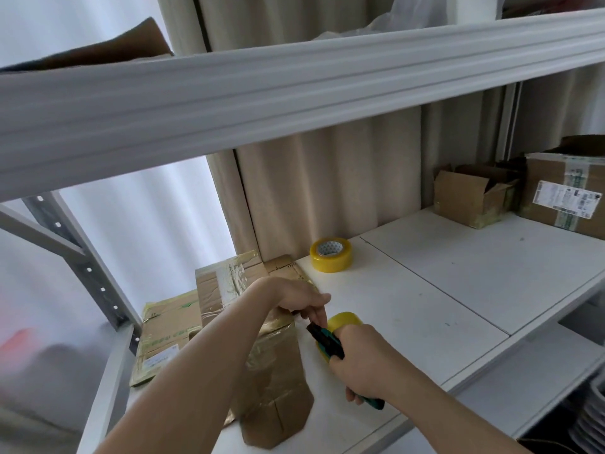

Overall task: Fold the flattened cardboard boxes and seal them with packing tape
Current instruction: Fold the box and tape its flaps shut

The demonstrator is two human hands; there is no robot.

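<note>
White shelf (425, 290) | my left hand (299, 298) pinches tape at the brown taped cardboard box (275, 381) standing near its front edge | my right hand (363, 358) grips a yellow tape roll's teal-handled dispenser (330, 344) | box likely light, crushable; hold by its stiff edges.

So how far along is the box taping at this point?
Done: the front box is folded and covered in tape. In hand: the right hand grips a tape dispenser beside it; the left hand pinches at its top edge. Left: flattened boxes behind, an open box at the back.
</note>
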